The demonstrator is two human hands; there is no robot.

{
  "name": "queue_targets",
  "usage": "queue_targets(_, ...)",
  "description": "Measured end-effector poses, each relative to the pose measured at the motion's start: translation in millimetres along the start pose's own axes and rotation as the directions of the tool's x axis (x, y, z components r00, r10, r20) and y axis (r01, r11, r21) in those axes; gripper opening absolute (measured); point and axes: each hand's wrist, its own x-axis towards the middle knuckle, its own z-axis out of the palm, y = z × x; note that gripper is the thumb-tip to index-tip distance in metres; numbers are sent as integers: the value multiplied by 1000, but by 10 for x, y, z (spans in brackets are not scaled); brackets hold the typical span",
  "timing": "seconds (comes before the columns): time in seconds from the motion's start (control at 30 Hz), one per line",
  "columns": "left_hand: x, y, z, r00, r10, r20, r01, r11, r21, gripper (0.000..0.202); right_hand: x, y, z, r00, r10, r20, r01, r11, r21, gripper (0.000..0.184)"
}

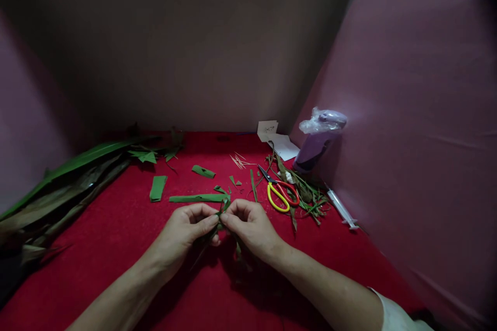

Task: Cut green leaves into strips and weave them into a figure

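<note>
My left hand [190, 227] and my right hand [248, 227] meet over the red cloth, thumbs and fingertips pinched close together. Between them is a small piece of folded green leaf [224, 207], partly hidden by the fingers. Darker leaf ends hang below the right palm. Just beyond the fingertips lies a long green leaf strip [198, 198]. Further off are a short rolled leaf piece [203, 171] and a rectangular leaf piece [158, 188]. Scissors [277, 191] with one yellow and one red handle loop lie to the right of my right hand, blades partly apart.
Long leaves [77, 165] are heaped along the left side. Toothpicks [240, 161] lie at the back middle. To the right are dry leaf scraps [308, 191], a syringe [341, 209], white paper [284, 146] and a purple bottle [314, 147] topped with clear plastic. Pink walls [419, 139] stand at both sides.
</note>
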Motion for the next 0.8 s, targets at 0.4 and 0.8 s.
queue_targets(0.4,-7,37,10,1000,4,-28,-3,999,41,20,-42,-1,14,999,-38,-33,38,999,-9,23)
queue_targets(0.8,17,24,-7,1000,6,-11,-5,1000,24,19,18,-30,-31,1000,-11,-22,11,1000,6,32)
